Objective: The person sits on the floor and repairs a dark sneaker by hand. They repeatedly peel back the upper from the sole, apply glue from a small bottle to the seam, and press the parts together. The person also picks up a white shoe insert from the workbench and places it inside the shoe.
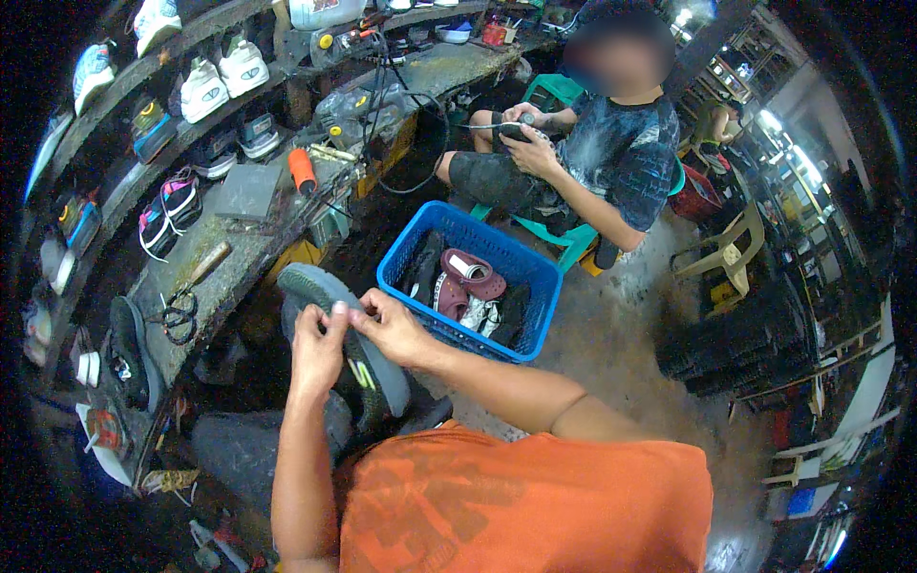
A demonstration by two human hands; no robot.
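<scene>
A sneaker [384,374] with a grey sole and dark upper is tilted over my lap, its sole edge facing up. My left hand [318,351] is closed on the sole's edge, thumb pressed against it. Close beside it, my right hand [394,329] pinches the same edge, with the thumbs almost meeting. Whatever may lie between the fingertips is too small to make out. Just beyond my hands stands a blue plastic basket [552,307], holding maroon clogs [478,274] and several dark shoes.
The workbench [205,296] at left carries scissors [179,317], an orange tool [302,171], a dark block [248,191] and a dark shoe [134,353]. Shelves behind it hold several shoes. Another person [611,162] sits beyond the basket, handling a shoe. A plastic chair [726,253] stands at right.
</scene>
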